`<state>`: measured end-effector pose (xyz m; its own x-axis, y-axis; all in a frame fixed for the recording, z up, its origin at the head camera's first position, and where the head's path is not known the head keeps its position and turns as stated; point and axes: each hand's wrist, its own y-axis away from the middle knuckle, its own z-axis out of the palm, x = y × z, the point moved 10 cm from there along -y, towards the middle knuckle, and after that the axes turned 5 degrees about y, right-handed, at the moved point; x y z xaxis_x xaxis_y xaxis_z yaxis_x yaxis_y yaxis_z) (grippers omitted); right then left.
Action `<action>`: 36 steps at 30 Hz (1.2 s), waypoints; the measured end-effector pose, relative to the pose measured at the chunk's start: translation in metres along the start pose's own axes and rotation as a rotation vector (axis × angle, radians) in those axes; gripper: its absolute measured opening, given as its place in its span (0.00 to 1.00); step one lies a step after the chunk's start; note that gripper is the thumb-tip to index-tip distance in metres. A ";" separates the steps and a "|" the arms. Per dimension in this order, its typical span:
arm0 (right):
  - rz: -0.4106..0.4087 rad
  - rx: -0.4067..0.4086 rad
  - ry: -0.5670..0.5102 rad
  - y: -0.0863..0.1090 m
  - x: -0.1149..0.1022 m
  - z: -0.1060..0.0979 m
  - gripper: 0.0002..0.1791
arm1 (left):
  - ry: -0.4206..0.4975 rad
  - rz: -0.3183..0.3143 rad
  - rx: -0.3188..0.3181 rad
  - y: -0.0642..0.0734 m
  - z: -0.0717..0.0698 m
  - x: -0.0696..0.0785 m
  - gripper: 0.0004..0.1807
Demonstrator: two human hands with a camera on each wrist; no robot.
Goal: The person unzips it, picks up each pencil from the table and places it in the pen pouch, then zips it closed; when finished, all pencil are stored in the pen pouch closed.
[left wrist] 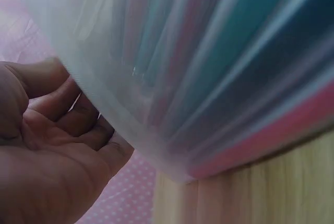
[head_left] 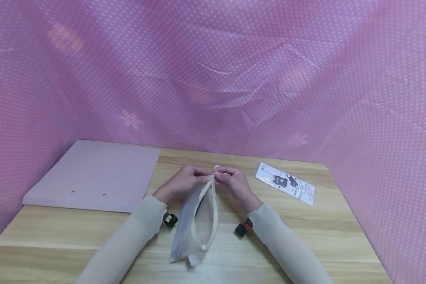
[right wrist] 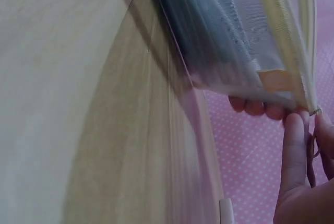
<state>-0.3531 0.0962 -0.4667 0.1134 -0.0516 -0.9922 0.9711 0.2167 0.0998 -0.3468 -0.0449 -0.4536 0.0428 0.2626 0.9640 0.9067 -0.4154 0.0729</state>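
Note:
A translucent zip pouch (head_left: 186, 232) stands tilted over the table between both hands, its cream zipper (head_left: 215, 213) gaping along the top. Colourful, slender contents show blurred through the plastic in the left wrist view. My left hand (head_left: 184, 180) holds the pouch's far top corner; its thumb and fingers (left wrist: 78, 112) lie along the edge. At the zipper's far end, my right hand (head_left: 237, 186) pinches the small metal zipper pull (right wrist: 315, 111) between thumb and forefinger. An orange label (right wrist: 275, 80) shows near that end of the pouch.
A large pale board (head_left: 96, 173) with two small holes lies at the left. To the right lies a ruler set packet (head_left: 285, 183) with black cat drawings. A small white object (right wrist: 226, 211) sits near the table edge. Pink dotted cloth (head_left: 213, 79) surrounds the table.

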 end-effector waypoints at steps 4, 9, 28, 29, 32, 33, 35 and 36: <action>-0.034 -0.018 -0.008 0.000 -0.003 0.003 0.16 | 0.112 -0.075 0.016 0.003 -0.001 -0.008 0.14; -0.063 -0.029 -0.004 -0.001 -0.005 0.005 0.09 | 0.095 -0.085 0.032 0.003 -0.003 -0.009 0.15; -0.122 -0.098 -0.019 0.007 -0.009 0.012 0.11 | 0.185 -0.064 0.025 0.003 -0.001 -0.010 0.12; -0.116 -0.104 -0.015 0.007 -0.008 0.013 0.11 | 0.183 -0.070 0.035 0.004 -0.002 -0.010 0.13; -0.103 -0.121 0.003 0.011 -0.007 0.014 0.11 | 0.176 -0.092 0.071 0.006 -0.007 -0.012 0.15; -0.100 -0.125 0.011 0.013 -0.006 0.014 0.11 | 0.182 -0.103 0.082 0.006 -0.008 -0.013 0.15; -0.100 -0.128 0.034 0.016 -0.006 0.014 0.09 | 0.193 -0.119 0.097 0.007 -0.010 -0.015 0.16; -0.100 -0.129 0.046 0.017 -0.006 0.013 0.07 | 0.193 -0.121 0.100 0.007 -0.011 -0.015 0.16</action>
<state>-0.3345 0.0874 -0.4579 0.0053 -0.0353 -0.9994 0.9419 0.3358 -0.0069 -0.3457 -0.0610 -0.4647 -0.1407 0.1303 0.9814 0.9377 -0.3005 0.1744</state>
